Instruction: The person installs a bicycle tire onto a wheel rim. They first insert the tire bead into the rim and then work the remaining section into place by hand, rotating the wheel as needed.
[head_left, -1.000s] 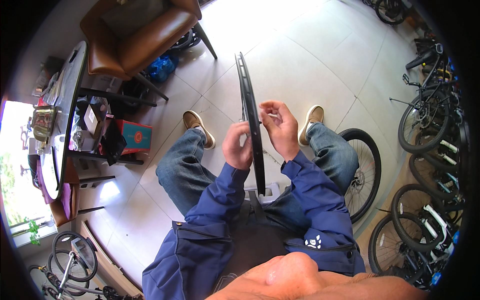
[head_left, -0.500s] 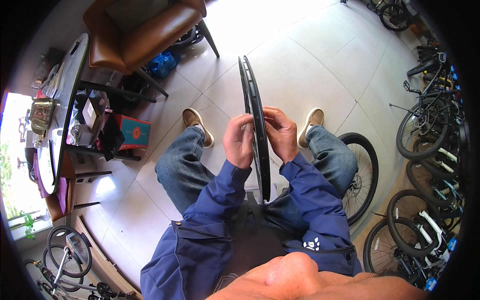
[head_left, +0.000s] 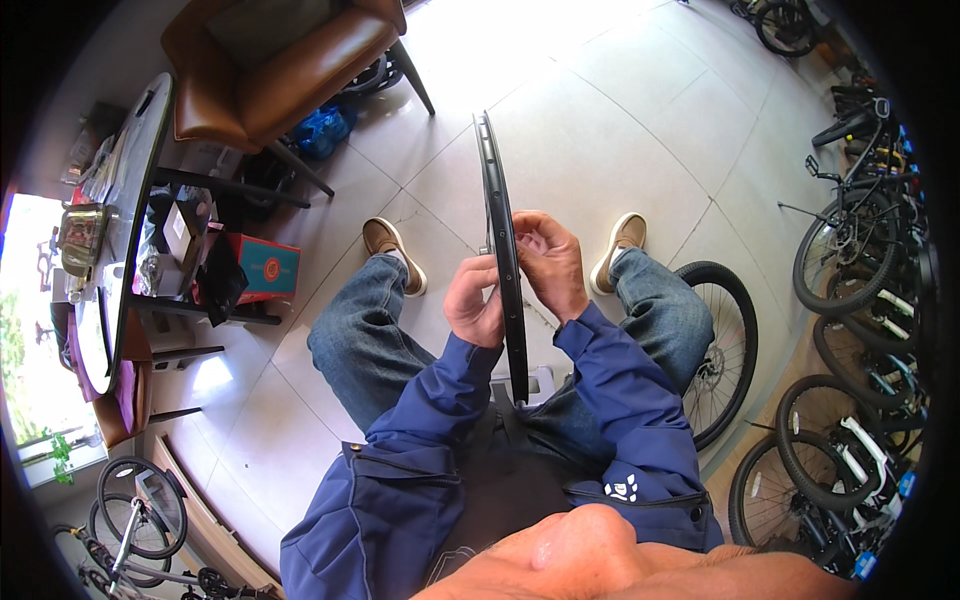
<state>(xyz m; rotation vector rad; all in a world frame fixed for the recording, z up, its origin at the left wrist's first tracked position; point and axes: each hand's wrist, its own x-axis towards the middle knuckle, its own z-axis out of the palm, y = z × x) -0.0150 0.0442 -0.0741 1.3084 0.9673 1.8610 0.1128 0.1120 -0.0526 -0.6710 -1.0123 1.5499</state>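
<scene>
A black bicycle wheel rim without a tire stands upright between my knees, seen nearly edge-on, with small holes along its outer face. On its left side is my left hand, fingers bent in and closed against the wheel. My right hand is at the right side, its fingers curled into a pinch close beside the rim. What the right fingertips hold is too small or hidden to make out. A small metallic part shows just left of the rim, above my left hand. The rim's lower end is by my lap.
To the right, a tired wheel is beside my knee, and several bicycles line the wall. A table, a brown leather chair and a red-and-teal box stand at left. More bicycles are at lower left.
The rim has shifted slightly left and turned more edge-on. My left hand has slid a little nearer to me along it; my right hand has moved slightly left.
</scene>
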